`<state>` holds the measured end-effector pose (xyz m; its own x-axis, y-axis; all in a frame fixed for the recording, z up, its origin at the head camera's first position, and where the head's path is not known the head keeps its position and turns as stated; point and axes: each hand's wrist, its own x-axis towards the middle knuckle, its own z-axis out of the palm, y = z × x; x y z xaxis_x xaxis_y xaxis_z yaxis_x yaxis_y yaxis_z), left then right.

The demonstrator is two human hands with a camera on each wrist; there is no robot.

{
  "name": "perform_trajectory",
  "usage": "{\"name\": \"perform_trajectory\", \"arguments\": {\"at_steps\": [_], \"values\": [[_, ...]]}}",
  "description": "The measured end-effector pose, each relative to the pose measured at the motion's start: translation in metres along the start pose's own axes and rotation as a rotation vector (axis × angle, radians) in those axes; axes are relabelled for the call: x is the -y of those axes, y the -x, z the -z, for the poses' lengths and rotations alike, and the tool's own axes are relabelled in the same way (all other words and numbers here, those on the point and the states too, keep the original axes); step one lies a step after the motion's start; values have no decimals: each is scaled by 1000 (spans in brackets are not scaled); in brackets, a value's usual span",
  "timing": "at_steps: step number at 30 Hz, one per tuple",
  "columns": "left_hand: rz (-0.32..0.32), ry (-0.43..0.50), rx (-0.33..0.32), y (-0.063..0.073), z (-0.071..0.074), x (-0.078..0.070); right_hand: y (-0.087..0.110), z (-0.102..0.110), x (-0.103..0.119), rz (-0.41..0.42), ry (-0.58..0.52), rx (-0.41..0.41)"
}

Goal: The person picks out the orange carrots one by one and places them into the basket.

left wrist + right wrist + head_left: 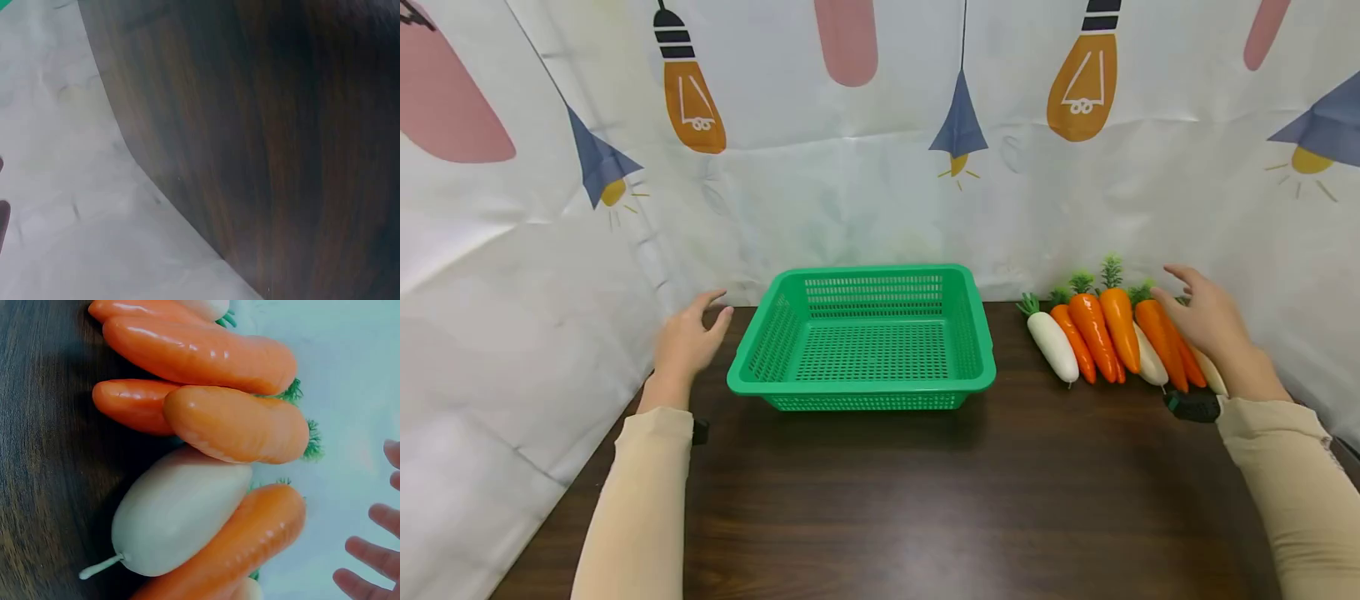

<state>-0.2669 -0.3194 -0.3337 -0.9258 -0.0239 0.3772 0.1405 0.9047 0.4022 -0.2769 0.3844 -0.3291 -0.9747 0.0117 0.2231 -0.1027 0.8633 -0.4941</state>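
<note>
In the head view, a green plastic basket [861, 387] with slotted sides stands on the dark wooden table, nothing inside it. My left hand [688, 337] hovers to its left, thumb and fingers apart, holding nothing. Only two fingertips [4, 219] show at the edge of the left wrist view. Over the right end of a row of vegetables hangs my right hand [1210, 321], fingers spread. The row has several orange carrots [1120, 325] with green tops and several white radishes [1054, 346]. Close up in the right wrist view, a radish [181, 512] lies among carrots [237, 425], apart from my fingers [369, 555].
A white cloth [880, 200] printed with lamps and bulbs hangs behind the table and along its sides. The brown tabletop [925, 500] stretches in front of the basket and the vegetables.
</note>
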Motion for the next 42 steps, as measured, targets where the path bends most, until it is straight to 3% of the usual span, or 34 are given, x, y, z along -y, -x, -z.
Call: {"name": "perform_trajectory", "arguments": {"at_steps": [8, 14, 17, 25, 33, 42], "values": [[-33, 160, 3, 0, -12, -5, 7, -11, -16, -58, -73, -85], [-65, 248, 23, 1, -23, -2, 7, -19, -25, -62, -13, -101], [-97, 260, 40, 0, -25, 1, 7, -21, -26, -68, 12, -83], [-143, 297, 124, 1, -26, 6, 9, -25, -25, -193, 51, -2], [-165, 344, 176, -1, -26, 9, 6, -30, -25, -152, 23, 12], [-188, 333, 239, 1, -27, 15, 2, -32, -24, -178, 8, 39]]}}
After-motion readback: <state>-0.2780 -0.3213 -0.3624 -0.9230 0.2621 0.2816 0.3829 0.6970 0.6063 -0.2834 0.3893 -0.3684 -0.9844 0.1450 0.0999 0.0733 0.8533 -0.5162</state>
